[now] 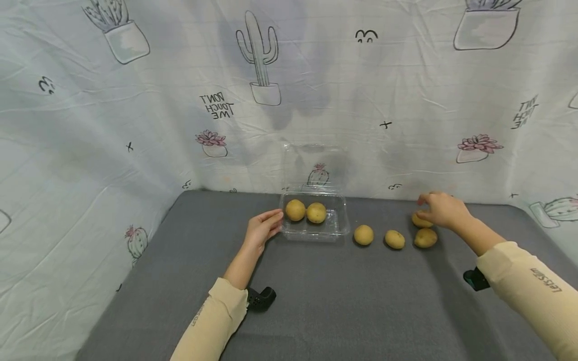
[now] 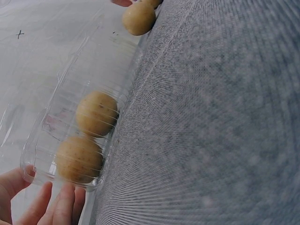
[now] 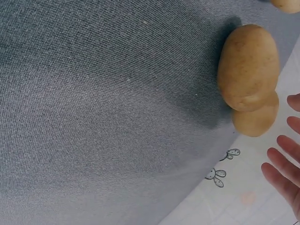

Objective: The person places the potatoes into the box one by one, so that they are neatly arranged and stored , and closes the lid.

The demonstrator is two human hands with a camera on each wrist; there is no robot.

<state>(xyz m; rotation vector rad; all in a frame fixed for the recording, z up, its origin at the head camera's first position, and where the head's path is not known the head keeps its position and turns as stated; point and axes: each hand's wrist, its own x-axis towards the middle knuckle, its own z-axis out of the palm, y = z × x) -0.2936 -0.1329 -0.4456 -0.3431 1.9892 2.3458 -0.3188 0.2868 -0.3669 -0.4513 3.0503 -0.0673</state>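
The worktop (image 1: pixel 343 306) is covered in grey woven fabric and is bordered at the back and on both sides by a creased white sheet (image 1: pixel 316 75). Near the sheet's upper middle, a tall potted cactus (image 1: pixel 259 57) is printed, with mirror-reversed lettering (image 1: pixel 217 105) set just below and left of it. Two pink potted succulents are shown lower down, one at left (image 1: pixel 211 143) and one at right (image 1: pixel 479 148). Large plant pots (image 1: pixel 127 42) are cut off at the top edge, and small black crosses (image 1: pixel 386 125) are scattered about.

Diffuse light, soft-edged shadows
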